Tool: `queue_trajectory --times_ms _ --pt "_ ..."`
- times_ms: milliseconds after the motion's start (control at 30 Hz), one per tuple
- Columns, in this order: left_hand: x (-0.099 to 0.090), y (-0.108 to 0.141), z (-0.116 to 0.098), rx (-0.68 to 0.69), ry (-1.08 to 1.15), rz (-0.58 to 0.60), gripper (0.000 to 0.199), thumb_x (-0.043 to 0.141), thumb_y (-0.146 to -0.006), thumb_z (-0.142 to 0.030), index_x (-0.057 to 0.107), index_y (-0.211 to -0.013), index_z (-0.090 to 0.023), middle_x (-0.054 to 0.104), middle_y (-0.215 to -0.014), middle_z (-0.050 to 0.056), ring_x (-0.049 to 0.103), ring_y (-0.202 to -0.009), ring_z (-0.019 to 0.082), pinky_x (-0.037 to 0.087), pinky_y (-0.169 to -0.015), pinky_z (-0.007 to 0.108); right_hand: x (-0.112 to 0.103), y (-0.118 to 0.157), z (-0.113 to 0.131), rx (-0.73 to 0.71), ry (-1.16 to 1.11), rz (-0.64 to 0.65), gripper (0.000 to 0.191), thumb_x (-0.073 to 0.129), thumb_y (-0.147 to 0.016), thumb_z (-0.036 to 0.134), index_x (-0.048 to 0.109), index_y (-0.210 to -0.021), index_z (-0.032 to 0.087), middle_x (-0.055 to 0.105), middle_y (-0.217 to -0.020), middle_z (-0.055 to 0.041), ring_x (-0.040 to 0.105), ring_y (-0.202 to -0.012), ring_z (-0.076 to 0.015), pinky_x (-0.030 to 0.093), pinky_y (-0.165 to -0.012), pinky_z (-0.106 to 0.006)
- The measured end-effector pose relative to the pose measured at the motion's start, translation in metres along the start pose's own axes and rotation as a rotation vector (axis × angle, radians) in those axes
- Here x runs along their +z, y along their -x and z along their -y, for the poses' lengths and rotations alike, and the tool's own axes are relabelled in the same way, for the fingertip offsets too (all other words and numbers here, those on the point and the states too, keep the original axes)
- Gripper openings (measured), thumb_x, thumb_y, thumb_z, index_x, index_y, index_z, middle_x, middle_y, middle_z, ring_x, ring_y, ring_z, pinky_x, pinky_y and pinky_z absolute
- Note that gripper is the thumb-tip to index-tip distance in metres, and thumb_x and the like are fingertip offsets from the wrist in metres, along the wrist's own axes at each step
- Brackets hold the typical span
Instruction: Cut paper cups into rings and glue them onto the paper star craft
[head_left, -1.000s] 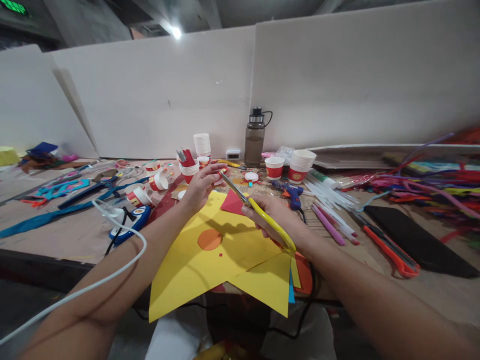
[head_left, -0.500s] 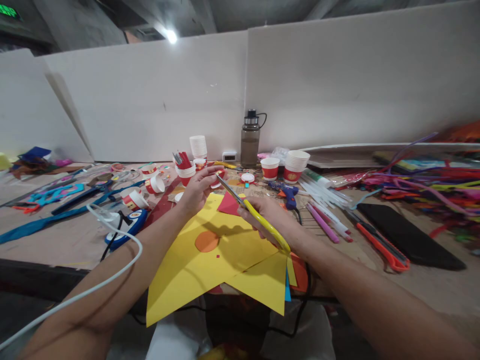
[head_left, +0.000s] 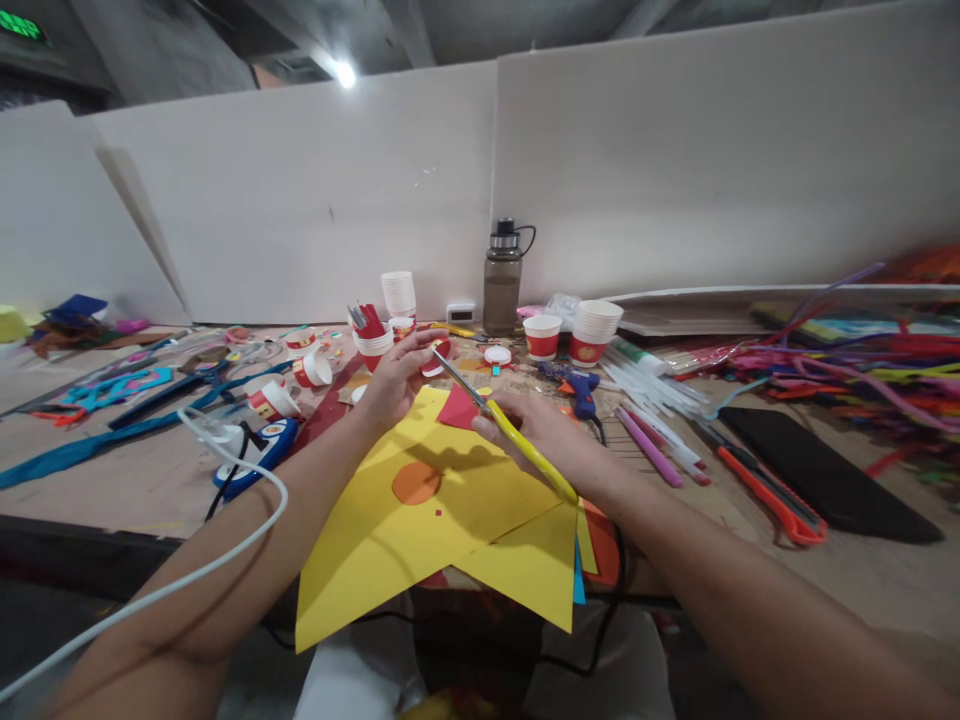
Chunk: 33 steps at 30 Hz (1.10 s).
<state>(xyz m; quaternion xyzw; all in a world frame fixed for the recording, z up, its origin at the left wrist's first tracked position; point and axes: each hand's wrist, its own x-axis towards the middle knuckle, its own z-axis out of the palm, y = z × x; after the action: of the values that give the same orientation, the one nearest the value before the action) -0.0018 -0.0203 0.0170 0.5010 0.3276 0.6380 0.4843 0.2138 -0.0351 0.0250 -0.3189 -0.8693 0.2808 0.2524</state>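
Note:
My left hand (head_left: 403,372) is closed, pinching a small red-and-white piece of paper cup (head_left: 437,355) between its fingertips. Yellow-handled scissors (head_left: 534,452) are in my right hand (head_left: 536,435), their metal blades pointing up and left to that piece. Whether the blades touch it I cannot tell. Beneath both hands lie yellow paper sheets (head_left: 360,570), with an orange paper circle (head_left: 416,483) and a red paper piece (head_left: 459,408) on top.
Behind stand a water bottle (head_left: 502,285) and stacked paper cups (head_left: 595,330). To the right lie a blue glue gun (head_left: 579,390), glue sticks, a red utility knife (head_left: 780,505) and a black phone (head_left: 825,470). A white cable (head_left: 247,545) crosses my left forearm.
Both hands keep nearly the same place and grip. The red-and-white piece shows a little more beside the scissor tips. The whole view has shifted slightly.

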Motion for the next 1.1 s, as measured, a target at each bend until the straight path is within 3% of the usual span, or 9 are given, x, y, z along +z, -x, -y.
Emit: queue_trajectory --times_ms 167,333,467,1100 --pt "-0.001 -0.001 -0.002 0.014 0.016 -0.01 0.044 0.061 -0.074 -0.025 0.06 -0.117 -0.014 0.069 -0.109 0.011 0.064 -0.103 0.024 0.054 -0.083 0.037 -0.007 0.002 0.002 0.011 -0.099 0.026 0.026 0.054 -0.086 0.044 0.057 -0.086 0.019 0.058 -0.075 0.0 0.051 -0.065 -0.0119 0.039 -0.057 -0.023" --pt "-0.005 -0.002 0.001 0.027 -0.006 0.022 0.04 0.06 -0.074 -0.025 0.062 -0.113 -0.015 0.066 -0.116 0.011 0.063 -0.103 0.023 0.054 -0.078 0.034 -0.013 0.004 0.008 0.171 -0.194 0.104 0.028 0.054 -0.085 0.047 0.049 -0.079 0.02 0.053 -0.062 0.0032 0.049 -0.046 -0.0089 0.037 -0.042 -0.019" --pt "-0.006 -0.001 0.003 0.029 -0.048 0.032 0.04 0.06 -0.074 -0.026 0.062 -0.113 -0.015 0.066 -0.115 0.011 0.064 -0.104 0.023 0.053 -0.08 0.034 -0.008 0.005 0.007 0.256 -0.283 0.065 0.029 0.055 -0.084 0.048 0.045 -0.077 0.021 0.049 -0.056 0.006 0.046 -0.038 -0.0068 0.035 -0.035 -0.017" --pt "-0.005 -0.002 0.004 0.034 -0.044 0.042 0.036 0.063 -0.073 -0.024 0.064 -0.108 -0.016 0.067 -0.114 0.01 0.061 -0.109 0.024 0.053 -0.081 0.034 -0.007 0.005 0.009 0.34 -0.289 0.07 0.029 0.056 -0.082 0.049 0.047 -0.079 0.022 0.049 -0.055 0.0061 0.046 -0.036 -0.0075 0.036 -0.03 -0.018"
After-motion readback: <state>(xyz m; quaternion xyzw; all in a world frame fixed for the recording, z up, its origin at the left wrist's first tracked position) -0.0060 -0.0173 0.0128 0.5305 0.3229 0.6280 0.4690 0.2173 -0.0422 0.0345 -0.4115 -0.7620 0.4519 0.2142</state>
